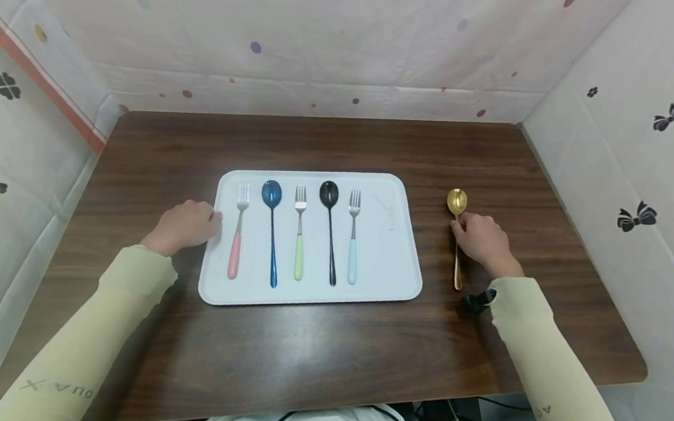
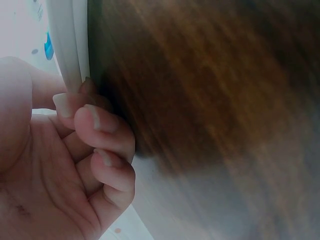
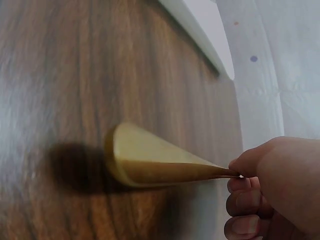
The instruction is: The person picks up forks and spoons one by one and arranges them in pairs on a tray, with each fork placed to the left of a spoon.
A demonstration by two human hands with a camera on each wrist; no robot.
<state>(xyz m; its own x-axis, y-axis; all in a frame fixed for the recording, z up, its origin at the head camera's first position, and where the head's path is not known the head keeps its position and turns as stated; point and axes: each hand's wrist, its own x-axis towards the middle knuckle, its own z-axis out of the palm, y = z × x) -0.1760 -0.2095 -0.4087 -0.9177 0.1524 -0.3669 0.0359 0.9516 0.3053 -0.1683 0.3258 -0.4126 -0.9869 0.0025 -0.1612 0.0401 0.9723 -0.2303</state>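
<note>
A white rectangular tray lies on the wooden table, bearing several pieces of cutlery. My left hand holds the tray's left edge, with the thumb over the rim and curled fingers at its outer side. To the right of the tray, my right hand pinches a gold spoon by the handle between thumb and forefinger. The spoon's bowl points away from me. In the right wrist view, the wide handle end of the spoon reaches toward the camera, its dark shadow on the wood beside it.
From left to right on the tray are a pink-handled fork, a blue spoon, a green-handled fork, a black spoon and a light-blue-handled fork. Patterned white curtains surround the brown table.
</note>
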